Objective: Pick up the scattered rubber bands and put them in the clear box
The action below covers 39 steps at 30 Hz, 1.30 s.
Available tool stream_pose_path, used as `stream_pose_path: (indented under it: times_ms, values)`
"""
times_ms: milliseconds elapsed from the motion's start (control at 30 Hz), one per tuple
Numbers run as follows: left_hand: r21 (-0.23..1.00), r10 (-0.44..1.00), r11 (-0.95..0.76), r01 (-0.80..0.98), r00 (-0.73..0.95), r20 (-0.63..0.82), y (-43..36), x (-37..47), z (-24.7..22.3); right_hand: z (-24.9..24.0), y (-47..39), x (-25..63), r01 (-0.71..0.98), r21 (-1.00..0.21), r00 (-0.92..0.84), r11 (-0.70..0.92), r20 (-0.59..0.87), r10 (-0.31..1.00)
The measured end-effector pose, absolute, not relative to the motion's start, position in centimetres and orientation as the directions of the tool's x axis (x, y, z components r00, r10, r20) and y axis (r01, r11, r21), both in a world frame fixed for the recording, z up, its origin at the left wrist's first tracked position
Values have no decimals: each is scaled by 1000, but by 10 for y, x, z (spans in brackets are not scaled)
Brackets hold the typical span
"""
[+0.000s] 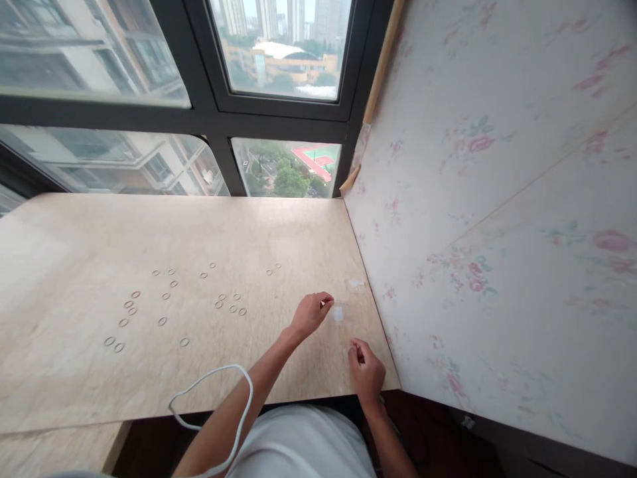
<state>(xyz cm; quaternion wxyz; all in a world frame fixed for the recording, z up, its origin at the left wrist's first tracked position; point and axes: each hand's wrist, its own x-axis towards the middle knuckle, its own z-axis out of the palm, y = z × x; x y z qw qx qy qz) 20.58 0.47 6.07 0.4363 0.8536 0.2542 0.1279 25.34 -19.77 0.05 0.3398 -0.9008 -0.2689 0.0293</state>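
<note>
My left hand point(312, 313) is closed in a pinch above the right part of the beige surface. From its fingertips a thin, see-through plastic piece point(341, 303) reaches to the right; its exact kind is too faint to tell. Just below lies a small whitish clear patch point(338, 314). My right hand point(367, 373) is nearer the front edge, thumb and fingers pressed together. Whatever it pinches, if anything, is too small to make out. Another clear, whitish piece point(355, 284) lies close to the wall.
Several small thin rings point(162, 321) are scattered over the left and middle of the marbled tabletop point(279, 232), some reddish point(136, 294). A white cable point(251, 385) loops over my left forearm. Dark-framed windows point(209, 116) stand behind; a flowered wall point(448, 199) bounds the right.
</note>
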Motion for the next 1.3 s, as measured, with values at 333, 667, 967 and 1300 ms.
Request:
stream_pose_path:
  times_ms: [333,667,967,1300]
  values:
    - [904,660,-290,315,749,-49,9,190,54,3,-197,253,463,-627,858,-627,138,496]
    - [836,793,-317,447,609,-26,12,92,27,13,-191,246,638,-718,543,-278,163,824]
    - [791,752,-489,367,637,169,-10,45,9,85,-26,262,871,-421,281,-254,3,960]
    - [840,751,-459,291,632,192,-5,41,6,63,106,271,972,-132,159,-192,-228,961]
